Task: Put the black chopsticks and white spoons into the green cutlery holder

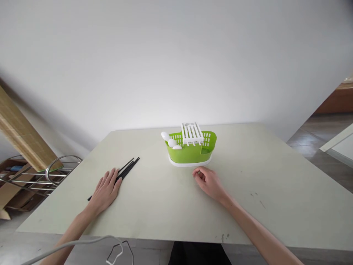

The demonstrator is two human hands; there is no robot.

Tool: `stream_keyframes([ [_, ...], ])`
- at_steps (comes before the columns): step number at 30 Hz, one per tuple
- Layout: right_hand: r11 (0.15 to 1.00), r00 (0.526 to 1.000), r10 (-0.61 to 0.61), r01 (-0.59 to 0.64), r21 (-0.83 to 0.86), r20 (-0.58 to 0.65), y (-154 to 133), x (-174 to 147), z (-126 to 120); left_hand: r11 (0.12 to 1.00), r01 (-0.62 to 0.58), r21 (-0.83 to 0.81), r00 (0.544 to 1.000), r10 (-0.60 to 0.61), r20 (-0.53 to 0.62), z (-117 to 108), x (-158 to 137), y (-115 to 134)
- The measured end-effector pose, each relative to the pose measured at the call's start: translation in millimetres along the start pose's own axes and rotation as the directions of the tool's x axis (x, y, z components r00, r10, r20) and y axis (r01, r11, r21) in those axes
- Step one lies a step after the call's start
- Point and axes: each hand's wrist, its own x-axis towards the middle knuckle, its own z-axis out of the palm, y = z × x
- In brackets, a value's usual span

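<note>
Several black chopsticks lie on the left side of the table, their tips pointing away from me. My left hand rests flat over them with its fingers stretched out, hiding their middle part. Near the table's centre stands a green basket on a white base, with a white slatted rack across its top. White spoons lean in the basket's left end, bowls up. My right hand rests on the table just in front of the basket, fingers curled in, with nothing visible in them.
The pale table backs onto a white wall. Left of it are a metal rack, a rolled bamboo mat and a cardboard box. A grey cable crosses low in front of my left forearm.
</note>
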Motion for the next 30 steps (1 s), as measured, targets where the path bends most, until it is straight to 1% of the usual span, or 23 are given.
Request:
stream_keyframes([
  [2,1.000,1.000,-0.001,0.001,0.001,0.000,-0.2,0.0,0.1,1.000,0.000,0.008,1.000,0.000,-0.006,-1.5,-1.2,3.4],
  [3,1.000,1.000,-0.002,0.002,0.001,0.000,-0.4,0.0,0.2,1.000,-0.003,0.017,1.000,0.004,-0.029,-3.2,-1.6,7.2],
  [6,1.000,1.000,-0.006,0.006,0.001,0.004,-1.0,0.2,0.2,0.996,-0.075,0.042,0.985,0.081,-0.155,-13.7,-1.3,31.7],
  [8,1.000,1.000,-0.006,0.006,0.002,0.008,-1.4,0.3,0.1,0.985,-0.173,0.008,0.962,0.170,-0.215,-25.6,1.1,59.4],
  [10,1.000,1.000,-0.004,0.004,0.003,0.013,-1.7,0.3,-0.1,0.965,-0.245,-0.095,0.952,0.222,-0.211,-40.7,5.6,93.3],
  [12,1.000,1.000,-0.001,0.001,0.002,0.018,-2.2,0.3,-0.3,0.929,-0.290,-0.230,0.949,0.247,-0.196,-56.9,12.2,129.0],
  [14,1.000,1.000,0.003,-0.003,-0.001,0.018,-2.8,0.5,-0.5,0.888,-0.332,-0.318,0.937,0.272,-0.218,-72.4,20.8,162.7],
  [17,1.000,1.000,0.006,-0.006,-0.006,0.014,-3.6,1.6,-0.5,0.828,-0.420,-0.373,0.902,0.335,-0.272,-90.5,36.6,204.2],
  [19,1.000,1.000,0.004,-0.003,-0.007,0.013,-3.5,2.6,-0.4,0.802,-0.462,-0.379,0.882,0.369,-0.295,-97.4,48.6,224.1],
  [21,1.000,1.000,0.000,0.000,-0.008,0.013,-2.9,3.5,-0.1,0.780,-0.511,-0.362,0.854,0.410,-0.320,-99.7,60.9,237.4],
  [23,1.000,1.000,-0.003,0.003,-0.008,0.014,-2.0,4.3,0.2,0.751,-0.579,-0.318,0.807,0.473,-0.353,-98.4,72.1,244.7],
  [27,1.000,1.000,-0.005,0.006,-0.008,0.019,-1.1,5.0,1.0,0.676,-0.702,-0.222,0.697,0.591,-0.406,-92.6,87.9,247.6],
  [30,1.000,1.000,-0.007,0.007,-0.012,0.019,-1.8,5.0,1.3,0.651,-0.737,-0.182,0.653,0.615,-0.441,-91.1,94.1,246.9],
])
